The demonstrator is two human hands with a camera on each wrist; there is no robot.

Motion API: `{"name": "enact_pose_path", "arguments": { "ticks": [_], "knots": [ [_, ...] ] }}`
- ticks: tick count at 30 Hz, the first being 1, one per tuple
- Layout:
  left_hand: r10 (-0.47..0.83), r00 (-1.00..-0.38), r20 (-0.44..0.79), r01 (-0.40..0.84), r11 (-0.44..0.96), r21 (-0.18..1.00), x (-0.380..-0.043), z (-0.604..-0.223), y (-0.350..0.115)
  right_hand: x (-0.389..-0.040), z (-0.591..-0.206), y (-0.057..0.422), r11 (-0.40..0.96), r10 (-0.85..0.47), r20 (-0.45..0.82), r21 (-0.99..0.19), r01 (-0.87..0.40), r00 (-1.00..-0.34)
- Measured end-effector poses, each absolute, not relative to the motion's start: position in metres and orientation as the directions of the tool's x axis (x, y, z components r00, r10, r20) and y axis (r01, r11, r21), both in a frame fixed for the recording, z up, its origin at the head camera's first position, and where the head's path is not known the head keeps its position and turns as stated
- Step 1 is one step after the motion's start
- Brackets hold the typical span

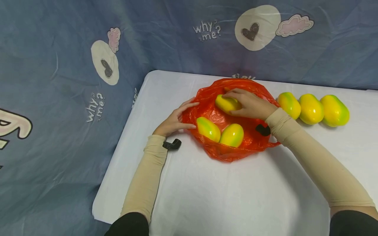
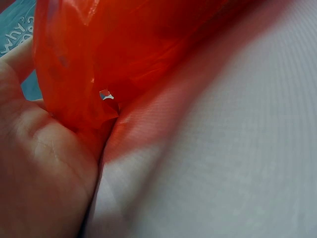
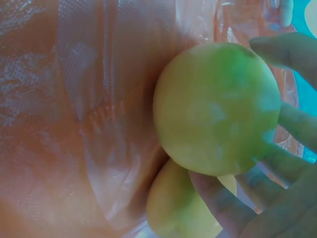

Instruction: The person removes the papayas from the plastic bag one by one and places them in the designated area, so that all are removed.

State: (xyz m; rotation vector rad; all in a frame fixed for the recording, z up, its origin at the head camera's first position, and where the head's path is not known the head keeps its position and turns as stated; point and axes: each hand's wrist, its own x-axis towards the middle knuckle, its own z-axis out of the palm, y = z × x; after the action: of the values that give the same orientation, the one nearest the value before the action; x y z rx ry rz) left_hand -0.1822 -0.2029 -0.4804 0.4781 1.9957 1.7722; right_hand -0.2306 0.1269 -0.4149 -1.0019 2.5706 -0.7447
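Observation:
A red plastic bag [image 1: 251, 131] lies spread open on the table with yellow-green mangoes inside. Two of them, a left mango [image 1: 208, 129] and a right mango [image 1: 232, 135], rest near its front side. Inside the bag, my right hand [image 1: 249, 103] grips another mango [image 3: 215, 109], thumb on one side and fingers round the other. A second mango [image 3: 181, 203] shows below it in the right wrist view. My left hand [image 1: 175, 118] rests against the bag's left side, fingers extended and thumb apart; in the left wrist view the bag [image 2: 124, 44] partly hides those fingers.
Three more mangoes stand in a row right of the bag: a near one [image 1: 289, 105], a middle one [image 1: 311, 108] and a far one [image 1: 335, 110]. The white table [image 1: 224, 193] meets a blue printed curtain [image 1: 177, 39] at its back and left edges.

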Motion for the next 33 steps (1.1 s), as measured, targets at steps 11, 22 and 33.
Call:
{"name": "enact_pose_path", "arguments": {
  "ticks": [11,22,33],
  "knots": [
    [0.521,-0.85,-0.083,-0.02,0.125,0.992,-0.183,-0.483,-0.203,-0.228,-0.415,0.127,0.626,-0.692,-0.08,-0.562,-0.54,-0.718],
    [0.519,-0.851,-0.086,-0.031,0.115,0.993,-0.182,-0.482,-0.203,-0.223,-0.413,0.131,0.616,-0.694,-0.074,-0.577,-0.537,-0.716],
    [0.517,-0.852,-0.083,-0.017,0.132,0.991,-0.183,-0.483,-0.203,-0.219,-0.407,0.14,0.607,-0.677,-0.066,-0.613,-0.506,-0.733]
  ]
}}
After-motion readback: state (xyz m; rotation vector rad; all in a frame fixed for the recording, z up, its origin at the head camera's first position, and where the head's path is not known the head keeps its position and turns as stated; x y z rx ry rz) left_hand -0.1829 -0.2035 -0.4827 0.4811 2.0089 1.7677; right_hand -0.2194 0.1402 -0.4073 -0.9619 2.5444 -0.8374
